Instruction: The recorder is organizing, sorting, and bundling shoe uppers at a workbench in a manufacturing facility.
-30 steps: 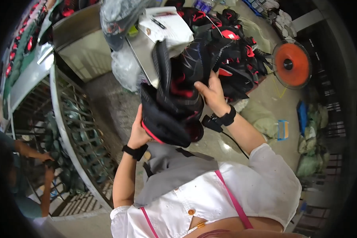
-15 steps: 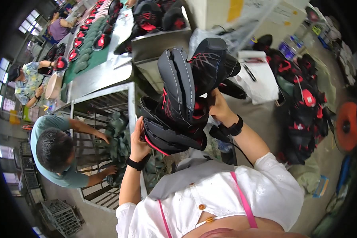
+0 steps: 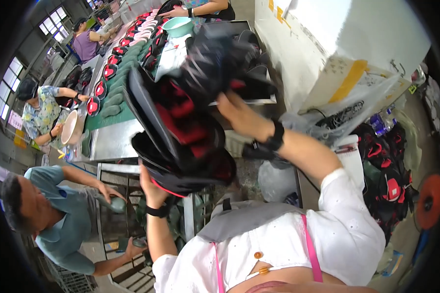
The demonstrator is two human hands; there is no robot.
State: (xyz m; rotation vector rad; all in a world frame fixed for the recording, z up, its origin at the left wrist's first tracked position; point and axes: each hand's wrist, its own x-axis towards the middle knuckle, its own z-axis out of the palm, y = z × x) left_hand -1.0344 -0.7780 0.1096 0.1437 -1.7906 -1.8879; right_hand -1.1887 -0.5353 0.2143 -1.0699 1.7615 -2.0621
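Observation:
Between my hands is a bulky stack of black shoe uppers (image 3: 186, 168) with red linings. My left hand (image 3: 152, 188) is closed on the stack's lower left side, by a red edge. On the right, my right hand (image 3: 244, 117) grips more black uppers (image 3: 211, 63), smeared by motion at the top of the bundle. Its fingers are partly hidden behind them. The bundle hangs over the near end of the work table, in front of a metal tray (image 3: 264, 101) that holds other black uppers.
A green-topped table (image 3: 95, 124) carries rows of red-and-black uppers and grey-green foot-shaped pieces. At lower left, a co-worker (image 3: 66, 210) handles dark green shoe lasts (image 3: 113, 204) over a barred metal cart (image 3: 120, 168). A large white box (image 3: 298, 68) stands right; a heap of uppers (image 3: 386, 180) lies beyond.
My view has shifted, and the bundle has swung left and tilted, showing more red lining. My right hand has moved left with it. The co-worker's hands now hold lasts above the cart.

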